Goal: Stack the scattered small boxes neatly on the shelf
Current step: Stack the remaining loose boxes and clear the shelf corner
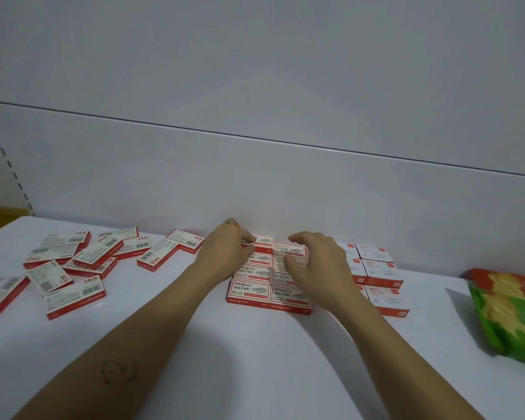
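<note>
Left hand (228, 247) pinches the back-left red-and-white cardboard staple box (262, 239) of the tidy block at the white shelf's (255, 359) back edge. Right hand (314, 262) hovers half-curled, empty. The nearest loose box (185, 244) lies just left, closer to the left hand.

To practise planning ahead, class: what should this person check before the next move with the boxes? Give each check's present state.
1. Left hand grips the back box: ok.
2. Right hand holds nothing: ok.
3. Rows of the neat block lined up: ok.
4. Is the back box flush with its neighbours: cannot tell, hand covers it.
5. All scattered boxes stacked: not ok.
6. Are the snack bags apart from the block: ok.
</note>
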